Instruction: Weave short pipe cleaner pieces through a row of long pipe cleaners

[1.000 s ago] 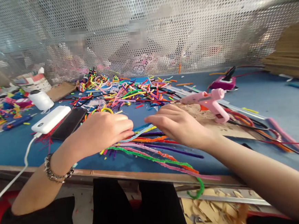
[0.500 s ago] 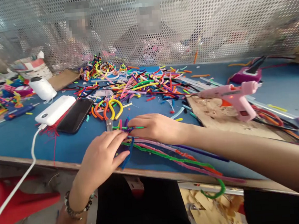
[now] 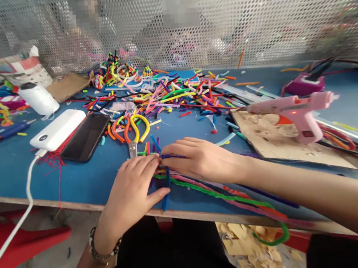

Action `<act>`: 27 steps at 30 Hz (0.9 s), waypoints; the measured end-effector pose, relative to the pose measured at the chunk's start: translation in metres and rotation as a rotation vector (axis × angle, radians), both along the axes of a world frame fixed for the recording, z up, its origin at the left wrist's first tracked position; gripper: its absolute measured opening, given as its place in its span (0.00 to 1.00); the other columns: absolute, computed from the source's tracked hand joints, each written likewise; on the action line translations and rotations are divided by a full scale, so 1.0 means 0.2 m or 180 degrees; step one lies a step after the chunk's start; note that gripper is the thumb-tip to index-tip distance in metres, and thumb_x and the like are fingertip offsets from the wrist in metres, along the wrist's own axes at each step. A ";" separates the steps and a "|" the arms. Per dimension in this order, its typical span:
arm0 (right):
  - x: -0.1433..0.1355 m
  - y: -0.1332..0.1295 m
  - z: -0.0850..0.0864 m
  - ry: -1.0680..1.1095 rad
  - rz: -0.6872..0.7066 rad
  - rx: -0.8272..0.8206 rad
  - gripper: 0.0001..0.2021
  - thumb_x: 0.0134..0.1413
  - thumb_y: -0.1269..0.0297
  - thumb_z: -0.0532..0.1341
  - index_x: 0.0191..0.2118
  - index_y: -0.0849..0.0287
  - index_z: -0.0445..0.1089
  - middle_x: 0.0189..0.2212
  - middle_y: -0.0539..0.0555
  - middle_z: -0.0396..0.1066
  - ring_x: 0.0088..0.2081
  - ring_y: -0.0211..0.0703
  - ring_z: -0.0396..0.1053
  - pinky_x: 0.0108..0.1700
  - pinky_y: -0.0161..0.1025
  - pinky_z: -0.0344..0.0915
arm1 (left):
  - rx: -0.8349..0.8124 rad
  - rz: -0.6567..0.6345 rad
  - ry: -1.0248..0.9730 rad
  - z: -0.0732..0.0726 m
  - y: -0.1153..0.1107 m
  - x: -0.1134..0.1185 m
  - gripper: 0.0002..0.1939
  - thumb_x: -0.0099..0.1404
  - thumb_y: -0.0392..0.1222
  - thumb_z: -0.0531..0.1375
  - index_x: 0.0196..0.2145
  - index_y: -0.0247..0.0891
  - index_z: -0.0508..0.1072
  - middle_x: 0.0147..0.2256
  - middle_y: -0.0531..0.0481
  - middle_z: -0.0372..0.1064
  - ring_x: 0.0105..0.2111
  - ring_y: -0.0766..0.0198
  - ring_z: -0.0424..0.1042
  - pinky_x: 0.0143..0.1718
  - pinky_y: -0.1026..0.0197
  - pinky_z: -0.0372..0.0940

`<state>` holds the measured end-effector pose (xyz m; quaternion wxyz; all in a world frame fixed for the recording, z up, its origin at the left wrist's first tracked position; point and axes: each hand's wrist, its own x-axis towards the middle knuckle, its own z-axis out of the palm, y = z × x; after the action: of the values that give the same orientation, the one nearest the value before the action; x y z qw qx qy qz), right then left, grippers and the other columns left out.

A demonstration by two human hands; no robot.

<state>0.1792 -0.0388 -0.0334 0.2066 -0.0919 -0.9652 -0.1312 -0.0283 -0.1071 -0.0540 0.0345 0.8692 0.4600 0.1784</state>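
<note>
Several fuzzy pipe cleaners lie crossed together at the table's front edge, among them a long green pipe cleaner [image 3: 208,193] that trails right, its end curled over the edge. A blue pipe cleaner [image 3: 166,197] crosses the others roughly at right angles. My left hand [image 3: 136,185] presses the left part of the bundle, its fingertips closed on the crossing and its thumb by the blue stem. From the right, my right hand [image 3: 199,159] pinches the stems at the same crossing, with a purple one along its fingers. Its fingertips hide the exact grip. Scissors [image 3: 132,149] with orange and yellow handles lie just beyond my left hand.
A pink glue gun [image 3: 298,110] rests on cardboard [image 3: 260,138] at right. To the left are a black phone [image 3: 86,138], a white power bank [image 3: 57,129] with its cable, and red thread. Pipe-cleaner offcuts [image 3: 176,95] are heaped before a perforated metal screen [image 3: 235,26].
Both hands stay at the crossing, shifted slightly right with the stems. A purple stem now shows along my right fingers, where a green one showed before. The view has shifted a little.
</note>
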 end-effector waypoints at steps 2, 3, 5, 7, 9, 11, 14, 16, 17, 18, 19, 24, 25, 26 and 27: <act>0.00 -0.03 0.02 0.0000 0.0257 0.0213 0.12 0.65 0.70 0.50 0.42 0.60 0.71 0.43 0.52 0.74 0.36 0.40 0.67 0.34 0.37 0.62 | -0.0026 0.0012 -0.0004 0.00 -0.01 0.00 0.25 0.61 0.49 0.62 0.52 0.34 0.65 0.53 0.41 0.67 0.52 0.52 0.65 0.52 0.48 0.62; 0.00 -0.04 0.02 -0.0052 0.0364 0.0266 0.12 0.65 0.70 0.50 0.41 0.59 0.71 0.44 0.51 0.74 0.37 0.39 0.67 0.34 0.37 0.61 | -0.0047 0.0009 -0.0010 0.00 -0.01 0.00 0.25 0.61 0.49 0.62 0.52 0.34 0.65 0.53 0.42 0.67 0.52 0.52 0.65 0.52 0.48 0.62; -0.01 -0.06 0.01 -0.0220 0.0456 0.0241 0.13 0.65 0.71 0.49 0.39 0.58 0.71 0.42 0.49 0.74 0.36 0.38 0.66 0.33 0.37 0.59 | -0.0081 0.0004 -0.0029 0.00 -0.01 0.00 0.26 0.60 0.49 0.63 0.52 0.35 0.66 0.53 0.43 0.67 0.52 0.52 0.65 0.52 0.48 0.62; -0.02 -0.07 0.00 -0.0345 0.0484 0.0115 0.14 0.66 0.71 0.49 0.34 0.59 0.71 0.38 0.49 0.75 0.34 0.38 0.66 0.32 0.37 0.59 | -0.0103 -0.0010 -0.0051 0.01 -0.01 0.00 0.26 0.61 0.51 0.62 0.53 0.34 0.65 0.53 0.43 0.67 0.52 0.52 0.65 0.51 0.48 0.62; -0.03 -0.06 0.02 -0.0363 0.0528 -0.0003 0.15 0.66 0.71 0.48 0.32 0.59 0.70 0.36 0.50 0.74 0.33 0.38 0.65 0.33 0.37 0.59 | -0.0162 -0.0059 -0.0064 0.01 -0.01 0.00 0.26 0.64 0.52 0.59 0.54 0.34 0.65 0.54 0.43 0.66 0.52 0.53 0.64 0.51 0.47 0.62; -0.01 -0.02 0.06 -0.0353 0.0482 -0.0106 0.17 0.66 0.71 0.46 0.34 0.60 0.70 0.34 0.51 0.74 0.34 0.39 0.66 0.35 0.37 0.59 | -0.0204 -0.0125 -0.0073 0.02 -0.02 -0.01 0.24 0.67 0.52 0.55 0.55 0.34 0.64 0.55 0.44 0.65 0.53 0.53 0.63 0.52 0.47 0.61; 0.05 0.07 0.15 -0.0407 0.0057 -0.0205 0.19 0.68 0.68 0.42 0.40 0.61 0.70 0.33 0.54 0.73 0.34 0.40 0.65 0.35 0.39 0.59 | -0.0149 -0.0103 -0.0050 0.02 -0.02 0.00 0.20 0.71 0.46 0.49 0.55 0.35 0.64 0.56 0.45 0.64 0.53 0.55 0.63 0.52 0.49 0.60; 0.09 0.13 0.20 -0.0419 -0.0256 0.0054 0.18 0.68 0.68 0.42 0.42 0.63 0.70 0.30 0.55 0.71 0.33 0.42 0.64 0.34 0.41 0.58 | -0.0062 -0.0038 -0.0022 0.01 -0.02 0.01 0.19 0.72 0.41 0.45 0.57 0.34 0.62 0.56 0.46 0.64 0.52 0.57 0.63 0.51 0.51 0.60; 0.10 0.16 0.21 -0.0476 -0.0342 0.0166 0.18 0.68 0.68 0.42 0.43 0.63 0.69 0.27 0.54 0.70 0.31 0.43 0.63 0.34 0.42 0.58 | -0.0008 -0.0003 0.0004 0.01 -0.02 0.01 0.20 0.72 0.40 0.44 0.59 0.34 0.60 0.56 0.46 0.64 0.52 0.58 0.63 0.50 0.52 0.60; 0.11 0.19 0.21 -0.0560 -0.0375 0.0209 0.18 0.67 0.69 0.42 0.45 0.63 0.69 0.26 0.54 0.69 0.30 0.43 0.63 0.35 0.43 0.58 | 0.0047 0.0023 0.0047 0.01 -0.02 0.02 0.21 0.72 0.39 0.44 0.60 0.33 0.58 0.57 0.46 0.64 0.52 0.58 0.63 0.50 0.53 0.59; 0.11 0.21 0.21 -0.0687 -0.0381 0.0178 0.18 0.67 0.70 0.42 0.46 0.62 0.69 0.25 0.53 0.68 0.29 0.43 0.63 0.37 0.44 0.58 | 0.0093 0.0051 0.0100 0.01 -0.01 0.02 0.22 0.72 0.39 0.44 0.61 0.32 0.56 0.57 0.47 0.64 0.51 0.58 0.64 0.49 0.53 0.59; 0.08 0.24 0.16 -0.1543 -0.0841 -0.0741 0.11 0.62 0.75 0.49 0.37 0.60 0.68 0.33 0.54 0.68 0.33 0.41 0.67 0.37 0.40 0.62 | 0.0135 0.0176 0.0324 0.00 -0.01 0.04 0.21 0.72 0.42 0.46 0.59 0.34 0.61 0.60 0.51 0.60 0.50 0.57 0.63 0.48 0.54 0.56; 0.07 0.24 0.16 -0.1653 -0.0983 -0.0955 0.10 0.61 0.76 0.50 0.35 0.61 0.67 0.34 0.54 0.67 0.33 0.40 0.67 0.35 0.39 0.62 | 0.0126 0.0176 0.0328 0.00 0.00 0.04 0.21 0.72 0.43 0.46 0.59 0.34 0.62 0.60 0.52 0.60 0.50 0.58 0.62 0.48 0.54 0.55; 0.07 0.24 0.15 -0.1719 -0.1077 -0.1166 0.09 0.60 0.76 0.51 0.34 0.62 0.67 0.35 0.55 0.67 0.32 0.40 0.68 0.34 0.38 0.62 | 0.0115 0.0163 0.0326 0.00 0.00 0.04 0.21 0.72 0.43 0.46 0.59 0.34 0.62 0.59 0.52 0.61 0.50 0.58 0.62 0.49 0.54 0.55; 0.07 0.24 0.15 -0.1746 -0.1107 -0.1373 0.09 0.60 0.75 0.51 0.33 0.62 0.66 0.35 0.55 0.67 0.32 0.39 0.68 0.34 0.37 0.62 | 0.0100 0.0146 0.0322 0.00 0.00 0.04 0.21 0.72 0.44 0.47 0.59 0.34 0.62 0.59 0.52 0.61 0.50 0.58 0.62 0.49 0.54 0.54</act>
<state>0.1929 0.0101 -0.0031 -0.1086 -0.2570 -0.9600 0.0220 -0.0210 -0.1076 -0.0549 -0.0066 0.8668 0.4780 0.1421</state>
